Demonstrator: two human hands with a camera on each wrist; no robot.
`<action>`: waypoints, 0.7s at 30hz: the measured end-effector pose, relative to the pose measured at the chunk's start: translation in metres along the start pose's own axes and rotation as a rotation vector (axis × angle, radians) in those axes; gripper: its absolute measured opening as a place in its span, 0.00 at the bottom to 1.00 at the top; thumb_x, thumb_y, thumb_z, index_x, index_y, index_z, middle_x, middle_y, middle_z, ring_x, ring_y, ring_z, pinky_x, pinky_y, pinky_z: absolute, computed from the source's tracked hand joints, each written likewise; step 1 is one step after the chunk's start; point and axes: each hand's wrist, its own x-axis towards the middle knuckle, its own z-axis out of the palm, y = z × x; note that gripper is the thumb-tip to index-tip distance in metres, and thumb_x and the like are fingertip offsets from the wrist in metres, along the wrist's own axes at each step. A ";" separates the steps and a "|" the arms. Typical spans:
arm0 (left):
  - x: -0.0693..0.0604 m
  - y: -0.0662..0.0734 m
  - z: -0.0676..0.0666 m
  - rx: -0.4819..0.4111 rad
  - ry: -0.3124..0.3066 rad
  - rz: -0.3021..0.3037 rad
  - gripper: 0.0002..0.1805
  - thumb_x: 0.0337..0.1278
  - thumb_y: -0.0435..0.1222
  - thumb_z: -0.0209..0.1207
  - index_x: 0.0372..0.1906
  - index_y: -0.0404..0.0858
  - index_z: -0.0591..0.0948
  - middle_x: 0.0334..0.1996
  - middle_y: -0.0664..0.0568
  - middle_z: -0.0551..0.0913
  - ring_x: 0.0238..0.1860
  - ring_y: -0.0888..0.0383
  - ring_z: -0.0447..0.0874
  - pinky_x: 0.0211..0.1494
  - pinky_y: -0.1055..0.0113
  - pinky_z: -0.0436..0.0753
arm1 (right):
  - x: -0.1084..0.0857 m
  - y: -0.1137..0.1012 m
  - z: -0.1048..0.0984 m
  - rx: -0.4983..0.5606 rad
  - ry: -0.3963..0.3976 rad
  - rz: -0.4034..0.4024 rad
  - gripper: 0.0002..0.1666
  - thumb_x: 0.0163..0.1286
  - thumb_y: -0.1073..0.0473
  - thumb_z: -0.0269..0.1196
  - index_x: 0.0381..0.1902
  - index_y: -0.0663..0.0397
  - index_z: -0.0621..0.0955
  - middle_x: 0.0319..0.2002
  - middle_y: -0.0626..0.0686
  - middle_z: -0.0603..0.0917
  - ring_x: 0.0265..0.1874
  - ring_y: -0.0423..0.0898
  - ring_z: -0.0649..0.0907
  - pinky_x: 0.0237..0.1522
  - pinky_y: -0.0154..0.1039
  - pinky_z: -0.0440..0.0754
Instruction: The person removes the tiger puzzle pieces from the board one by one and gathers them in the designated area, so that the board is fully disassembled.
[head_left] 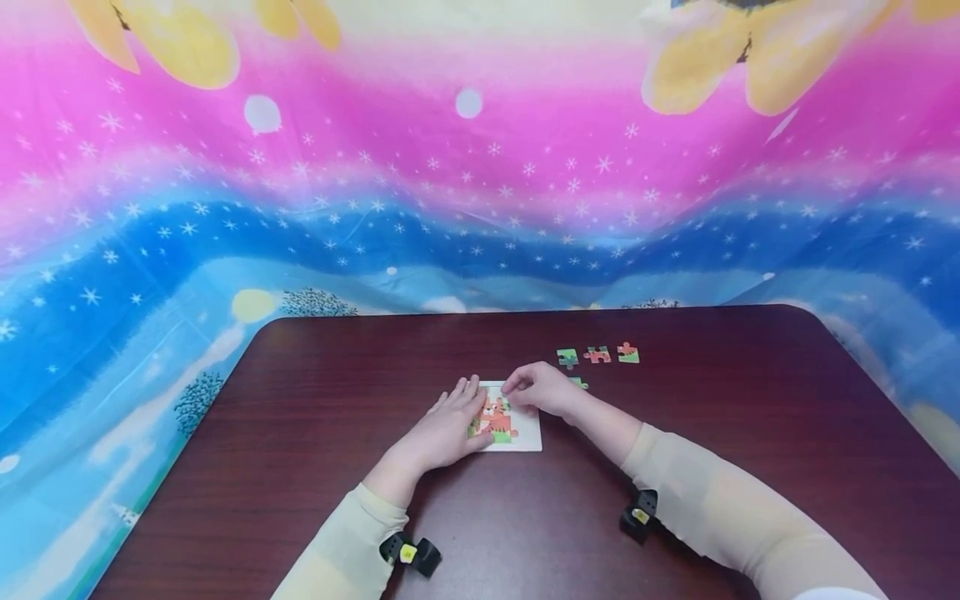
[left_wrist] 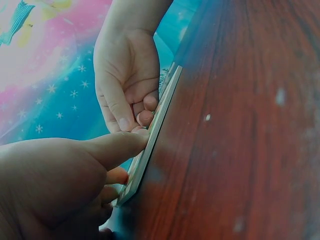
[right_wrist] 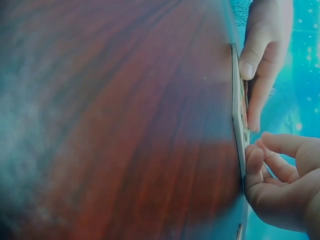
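Observation:
A small white-bordered jigsaw board (head_left: pixel 529 435) lies on the table, its partly assembled picture (head_left: pixel 497 423) showing an orange animal on green. My left hand (head_left: pixel 448 423) rests across the board's left side, fingers extended and thumb on the lower edge. At the upper right of the picture is my right hand (head_left: pixel 546 390), its fingers bent and its thumb and forefinger close together at the board. Whether a piece sits between those fingertips is hidden. In the right wrist view the right hand (right_wrist: pixel 285 180) touches the board's edge (right_wrist: pixel 236 110), with the left hand (right_wrist: pixel 262 55) beyond it.
Beyond my right hand lie loose jigsaw pieces: a green one (head_left: pixel 567 357), an orange one (head_left: pixel 597 355) and an orange-green one (head_left: pixel 628 353). Another green piece (head_left: pixel 579 383) is partly covered by the hand. A patterned cloth (head_left: pixel 465 192) hangs behind the dark wooden table (head_left: pixel 337 358).

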 end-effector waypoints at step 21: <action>-0.002 0.000 -0.001 0.020 0.000 -0.013 0.40 0.70 0.50 0.60 0.77 0.31 0.63 0.80 0.35 0.51 0.80 0.41 0.49 0.78 0.44 0.56 | 0.000 -0.003 0.002 -0.087 -0.041 0.012 0.09 0.64 0.69 0.65 0.42 0.63 0.87 0.19 0.48 0.77 0.18 0.41 0.73 0.25 0.33 0.70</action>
